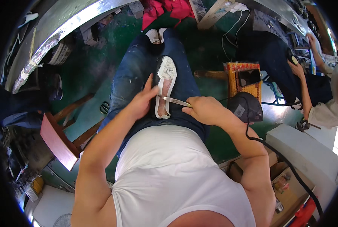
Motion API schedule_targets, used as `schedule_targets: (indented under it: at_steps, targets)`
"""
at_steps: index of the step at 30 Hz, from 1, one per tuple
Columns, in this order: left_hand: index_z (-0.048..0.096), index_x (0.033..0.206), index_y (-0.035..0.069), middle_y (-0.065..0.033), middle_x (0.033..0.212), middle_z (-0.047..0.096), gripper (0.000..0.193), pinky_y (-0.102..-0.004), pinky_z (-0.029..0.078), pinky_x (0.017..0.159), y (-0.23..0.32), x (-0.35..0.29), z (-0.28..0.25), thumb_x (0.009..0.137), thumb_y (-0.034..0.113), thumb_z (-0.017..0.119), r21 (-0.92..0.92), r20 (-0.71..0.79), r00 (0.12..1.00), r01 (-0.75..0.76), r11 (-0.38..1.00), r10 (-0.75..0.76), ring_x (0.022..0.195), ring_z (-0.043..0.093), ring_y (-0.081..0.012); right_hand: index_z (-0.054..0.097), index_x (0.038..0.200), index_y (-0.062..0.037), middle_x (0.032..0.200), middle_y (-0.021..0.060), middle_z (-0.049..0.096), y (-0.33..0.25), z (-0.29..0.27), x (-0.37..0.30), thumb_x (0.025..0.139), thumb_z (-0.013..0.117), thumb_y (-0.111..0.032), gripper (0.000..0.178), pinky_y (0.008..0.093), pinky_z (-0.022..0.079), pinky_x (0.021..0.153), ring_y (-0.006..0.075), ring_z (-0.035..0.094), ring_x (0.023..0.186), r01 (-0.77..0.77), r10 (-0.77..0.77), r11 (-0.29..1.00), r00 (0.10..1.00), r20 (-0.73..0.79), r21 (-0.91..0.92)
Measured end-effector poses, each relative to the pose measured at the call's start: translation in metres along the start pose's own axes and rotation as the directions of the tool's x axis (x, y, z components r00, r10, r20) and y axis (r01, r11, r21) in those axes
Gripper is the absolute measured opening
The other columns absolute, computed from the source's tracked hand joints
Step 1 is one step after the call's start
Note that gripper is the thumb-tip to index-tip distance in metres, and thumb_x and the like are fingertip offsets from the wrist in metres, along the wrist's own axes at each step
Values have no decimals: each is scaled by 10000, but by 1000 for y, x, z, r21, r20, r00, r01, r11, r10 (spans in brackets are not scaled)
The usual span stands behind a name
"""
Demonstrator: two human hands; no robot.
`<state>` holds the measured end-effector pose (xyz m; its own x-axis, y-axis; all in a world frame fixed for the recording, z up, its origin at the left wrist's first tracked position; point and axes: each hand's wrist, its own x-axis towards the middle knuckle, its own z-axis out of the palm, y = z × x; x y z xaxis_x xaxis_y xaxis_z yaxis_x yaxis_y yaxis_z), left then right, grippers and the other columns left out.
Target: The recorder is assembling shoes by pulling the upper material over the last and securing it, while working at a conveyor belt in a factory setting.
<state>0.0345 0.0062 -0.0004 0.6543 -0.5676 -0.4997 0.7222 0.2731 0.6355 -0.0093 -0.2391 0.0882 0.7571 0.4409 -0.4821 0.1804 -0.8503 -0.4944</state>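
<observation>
An unfinished shoe (pixel 168 71) lies bottom up along my thighs. Its white edge is folded in around a pinkish-brown middle. My left hand (pixel 142 101) holds the shoe at its left side, thumb over the rim and fingers along the flank. In my right hand (pixel 206 109) is a pair of metal pliers (pixel 178 101), its handles gripped in the fist. The pliers reach across the shoe's middle, and their jaws meet the left edge beside my left thumb. Whether the jaws are clamped on the material is too small to tell.
At right stands a woven orange seat (pixel 234 77) with a phone (pixel 249 77) and a dark cap (pixel 247 108). A black cable (pixel 276 151) runs past my right arm. Left are a reddish wooden stool (pixel 57 138) and scissors (pixel 104 108). A co-worker's hand (pixel 298 70) is far right.
</observation>
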Motion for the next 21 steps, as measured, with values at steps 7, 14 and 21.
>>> schedule_targets:
  at_steps: [7, 14, 21]
  targets:
    - [-194, 1547, 193, -122, 1618, 98, 835, -321, 161, 1173, -21, -20, 1, 1043, 227, 470, 380, 84, 995, -82, 921, 54, 1462, 146, -191, 631, 910, 18, 804, 198, 669, 24, 8, 6, 973, 529, -411, 446, 455, 530, 718, 364, 664, 754, -104, 59, 953, 985, 164, 284]
    - [-105, 1574, 162, -104, 1550, 270, 825, -280, 265, 1118, -53, -9, -9, 995, 58, 474, 544, -47, 974, -160, 824, 220, 1350, 337, -172, 608, 894, 26, 777, 198, 652, -7, -25, -2, 986, 526, -357, 403, 429, 519, 692, 356, 650, 711, -192, 134, 878, 978, 161, 439]
    - [-103, 1572, 141, -103, 1511, 336, 853, -296, 305, 1105, -35, -13, 1, 983, 75, 511, 422, -56, 989, -103, 901, 139, 1336, 371, -177, 556, 977, 17, 867, 257, 636, -11, 8, 12, 980, 539, -307, 324, 510, 478, 717, 458, 614, 814, -51, 70, 990, 988, -139, 133]
